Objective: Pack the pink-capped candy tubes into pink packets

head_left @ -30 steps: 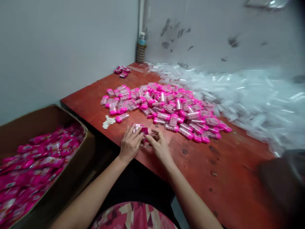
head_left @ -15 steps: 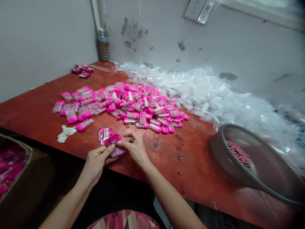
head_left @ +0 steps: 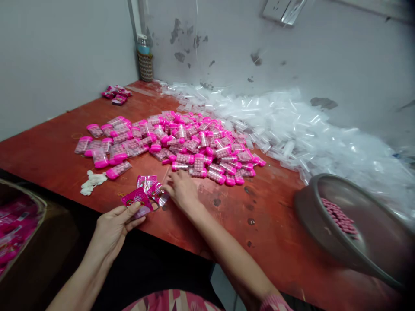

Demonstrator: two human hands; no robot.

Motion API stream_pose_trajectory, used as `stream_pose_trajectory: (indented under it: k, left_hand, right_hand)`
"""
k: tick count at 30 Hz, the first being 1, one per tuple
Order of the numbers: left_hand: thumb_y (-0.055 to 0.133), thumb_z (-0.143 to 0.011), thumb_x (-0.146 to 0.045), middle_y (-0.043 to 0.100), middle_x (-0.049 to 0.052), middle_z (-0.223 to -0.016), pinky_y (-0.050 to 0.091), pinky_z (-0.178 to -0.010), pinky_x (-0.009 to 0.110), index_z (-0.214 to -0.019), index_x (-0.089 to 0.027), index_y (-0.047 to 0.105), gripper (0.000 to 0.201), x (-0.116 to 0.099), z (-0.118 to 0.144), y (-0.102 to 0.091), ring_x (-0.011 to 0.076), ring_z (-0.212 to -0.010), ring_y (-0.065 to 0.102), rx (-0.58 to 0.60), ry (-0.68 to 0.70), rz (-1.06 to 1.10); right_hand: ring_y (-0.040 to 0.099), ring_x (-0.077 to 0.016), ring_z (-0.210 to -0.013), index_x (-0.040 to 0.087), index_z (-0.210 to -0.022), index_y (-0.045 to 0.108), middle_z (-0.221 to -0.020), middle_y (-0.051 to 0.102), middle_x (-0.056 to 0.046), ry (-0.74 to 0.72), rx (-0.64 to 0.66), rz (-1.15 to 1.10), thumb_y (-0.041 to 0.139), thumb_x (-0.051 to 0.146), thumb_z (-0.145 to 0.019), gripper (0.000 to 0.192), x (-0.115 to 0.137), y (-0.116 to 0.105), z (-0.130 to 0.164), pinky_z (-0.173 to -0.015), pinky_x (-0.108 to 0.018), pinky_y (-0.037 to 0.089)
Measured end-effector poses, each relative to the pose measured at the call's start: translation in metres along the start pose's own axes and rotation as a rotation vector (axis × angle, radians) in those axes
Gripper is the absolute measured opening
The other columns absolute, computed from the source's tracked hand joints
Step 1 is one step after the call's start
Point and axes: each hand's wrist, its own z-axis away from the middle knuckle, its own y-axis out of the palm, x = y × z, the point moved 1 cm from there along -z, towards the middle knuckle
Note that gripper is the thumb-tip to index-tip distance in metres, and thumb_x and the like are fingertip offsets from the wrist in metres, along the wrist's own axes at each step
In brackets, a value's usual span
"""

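My left hand (head_left: 115, 226) holds a small pink wrapped packet (head_left: 137, 201) at the near edge of the red wooden table (head_left: 275, 233). My right hand (head_left: 182, 190) rests flat on the table just right of it, fingers spread, touching a loose pink wrapper (head_left: 158, 193); another wrapper (head_left: 145, 180) lies beside it. A big heap of pink-capped candy tubes (head_left: 175, 142) lies just beyond both hands.
A mound of clear empty tubes (head_left: 292, 129) runs along the wall at right. A grey bowl (head_left: 372, 246) with pink candies sits at the right edge. A cardboard box (head_left: 19, 224) of pink packets stands at left. A bottle (head_left: 145, 56) stands in the corner, pink packets (head_left: 116, 93) nearby.
My left hand has drawn back left with the pink packet. My right hand has let go and moved forward onto the table by the loose wrappers. The view swung right.
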Motion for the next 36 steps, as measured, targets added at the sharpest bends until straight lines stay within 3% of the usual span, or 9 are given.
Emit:
stream_pose_trajectory:
  k: [6, 12, 14, 16, 19, 22, 27, 32, 36]
  left_hand:
    - [0.067, -0.062, -0.011, 0.066, 0.006, -0.063, 0.054, -0.05, 0.021, -0.067, -0.009, 0.066, 0.006, 0.005, 0.006, 0.009, 0.0129, -0.055, 0.061, 0.092, -0.092, 0.013]
    - [0.07, -0.061, -0.016, 0.066, 0.005, -0.063, 0.052, -0.047, 0.019, -0.069, -0.009, 0.065, 0.012, 0.012, 0.015, 0.016, 0.0123, -0.054, 0.061, 0.16, -0.088, 0.012]
    - [0.071, -0.06, -0.018, 0.066, 0.005, -0.064, 0.053, -0.049, 0.019, -0.069, -0.009, 0.066, 0.013, 0.015, 0.017, 0.016, 0.0125, -0.055, 0.062, 0.158, -0.085, 0.013]
    - [0.072, -0.059, -0.019, 0.066, 0.005, -0.065, 0.053, -0.051, 0.02, -0.069, -0.009, 0.065, 0.015, 0.019, 0.02, 0.017, 0.0132, -0.058, 0.062, 0.162, -0.089, 0.02]
    - [0.072, -0.059, -0.021, 0.066, 0.005, -0.066, 0.054, -0.052, 0.021, -0.068, -0.01, 0.065, 0.017, 0.023, 0.024, 0.022, 0.0142, -0.061, 0.063, 0.177, -0.09, 0.042]
    - [0.072, -0.059, -0.022, 0.067, 0.005, -0.066, 0.054, -0.053, 0.021, -0.069, -0.01, 0.065, 0.018, 0.026, 0.027, 0.026, 0.0147, -0.062, 0.064, 0.184, -0.088, 0.051]
    - [0.072, -0.059, -0.021, 0.067, 0.005, -0.065, 0.054, -0.053, 0.022, -0.068, -0.01, 0.064, 0.016, 0.028, 0.029, 0.025, 0.0149, -0.062, 0.064, 0.178, -0.13, 0.085]
    - [0.07, -0.061, -0.02, 0.067, 0.006, -0.067, 0.054, -0.054, 0.022, -0.069, -0.009, 0.064, 0.014, 0.028, 0.028, 0.022, 0.015, -0.063, 0.064, 0.179, -0.147, 0.119]
    - [0.07, -0.063, -0.019, 0.068, 0.007, -0.067, 0.054, -0.053, 0.022, -0.07, -0.009, 0.064, 0.014, 0.026, 0.027, 0.02, 0.015, -0.062, 0.064, 0.189, -0.139, 0.143]
  right_hand:
    - [0.05, -0.0313, -0.091, 0.011, -0.101, 0.057, -0.096, 0.059, -0.02, 0.258, -0.178, 0.33, 0.048, 0.033, -0.081, 0.031, -0.071, -0.042, 0.019, -0.074, -0.044, 0.038]
    - [0.038, -0.0244, -0.119, 0.021, -0.109, 0.056, -0.118, 0.056, -0.007, -0.172, 0.114, 0.083, 0.036, 0.011, -0.082, 0.035, -0.117, -0.051, 0.061, -0.096, -0.047, 0.027]
    - [0.035, -0.0226, -0.123, 0.023, -0.117, 0.05, -0.123, 0.052, -0.007, -0.175, 0.097, -0.08, 0.034, 0.016, -0.084, 0.037, -0.118, -0.058, 0.077, -0.098, -0.048, 0.027]
    - [0.041, -0.0223, -0.118, 0.022, -0.122, 0.045, -0.124, 0.05, -0.009, -0.005, -0.026, -0.163, 0.039, 0.028, -0.085, 0.038, -0.113, -0.064, 0.088, -0.096, -0.045, 0.031]
    - [0.041, -0.0276, -0.117, 0.016, -0.124, 0.042, -0.125, 0.047, -0.015, 0.233, -0.167, -0.1, 0.05, 0.048, -0.077, 0.058, -0.094, -0.061, 0.094, -0.095, -0.046, 0.032]
    - [0.034, -0.0356, -0.119, 0.006, -0.124, 0.039, -0.127, 0.041, -0.024, 0.288, -0.173, 0.048, 0.051, 0.058, -0.07, 0.076, -0.072, -0.037, 0.091, -0.095, -0.052, 0.027]
    - [0.041, -0.0362, -0.103, 0.004, -0.109, 0.049, -0.109, 0.05, -0.027, 0.257, -0.258, 0.242, 0.043, 0.05, -0.079, 0.056, -0.06, -0.002, 0.083, -0.085, -0.053, 0.03]
    - [0.046, -0.0268, -0.084, 0.012, -0.08, 0.056, -0.086, 0.055, -0.016, 0.05, -0.163, 0.312, 0.037, 0.031, -0.085, 0.027, -0.064, -0.006, 0.084, -0.077, -0.043, 0.036]
    - [0.047, -0.0238, -0.09, 0.014, -0.085, 0.055, -0.092, 0.054, -0.013, -0.074, -0.037, 0.217, 0.038, 0.029, -0.085, 0.022, -0.07, -0.014, 0.093, -0.083, -0.04, 0.035]
